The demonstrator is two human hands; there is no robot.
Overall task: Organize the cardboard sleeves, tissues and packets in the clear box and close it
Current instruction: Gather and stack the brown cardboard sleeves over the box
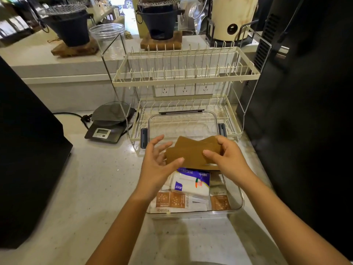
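Cardboard sleeves held over the clear box

The right hand (pixel 227 159) pinches the cardboard sleeves (pixel 193 153) above the clear box (pixel 236 207); the left hand (pixel 158 165) is beside them, fingers apart; tissues (pixel 191 183) lie inside.

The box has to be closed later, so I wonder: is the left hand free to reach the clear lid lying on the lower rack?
Probably yes. The left hand is open, only brushing the brown cardboard sleeves pinched by the right hand; the clear lid lies uncovered just beyond.
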